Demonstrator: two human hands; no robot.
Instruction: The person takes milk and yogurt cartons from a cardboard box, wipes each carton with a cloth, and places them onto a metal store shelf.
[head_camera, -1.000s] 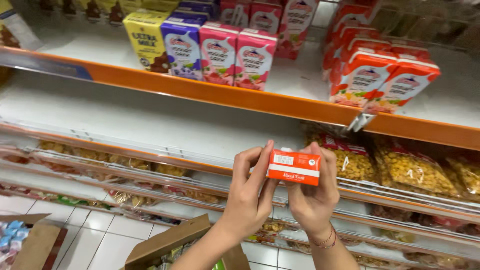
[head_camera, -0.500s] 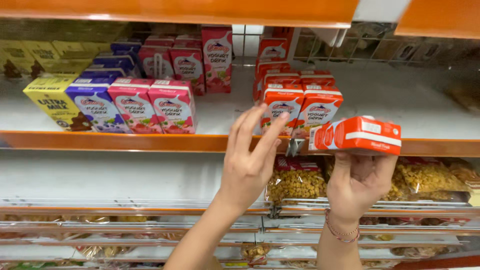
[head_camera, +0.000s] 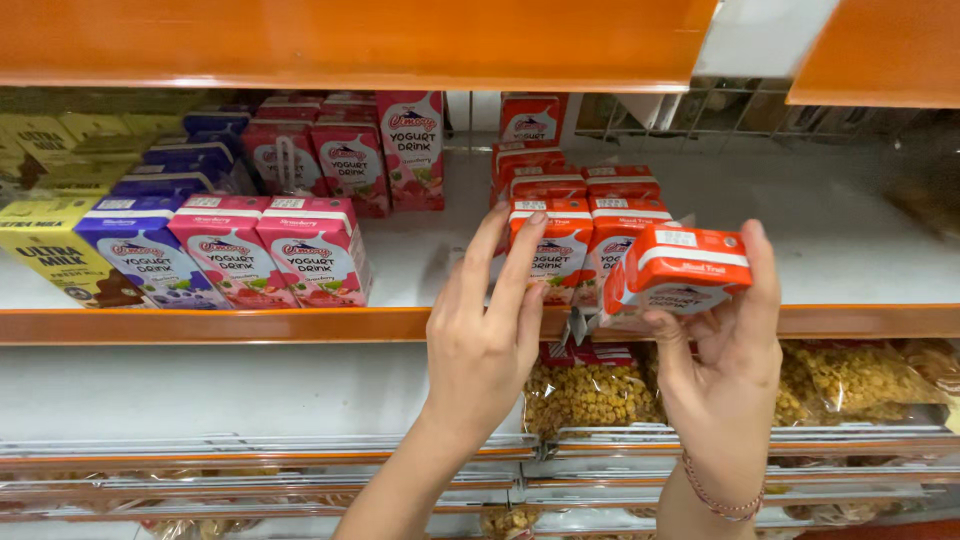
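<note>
My right hand (head_camera: 722, 355) grips a small orange-and-white drink carton (head_camera: 680, 270), tilted, in front of the shelf's orange edge (head_camera: 250, 325). My left hand (head_camera: 485, 340) reaches up with its fingers spread; the fingertips touch the front orange carton (head_camera: 555, 250) of two rows of like cartons standing on the white shelf. A thin bracelet circles my right wrist.
Left on the same shelf stand pink cartons (head_camera: 315, 250), a purple carton (head_camera: 145, 255) and a yellow carton (head_camera: 50, 250) in rows. Bags of yellow snacks (head_camera: 590, 395) lie on the wire shelf below. An orange shelf (head_camera: 350, 40) runs overhead.
The view has risen from the lower shelves to the carton shelf. My left hand let go of the orange carton and moved onto the shelved cartons; my right hand keeps it, now lower and closer.
</note>
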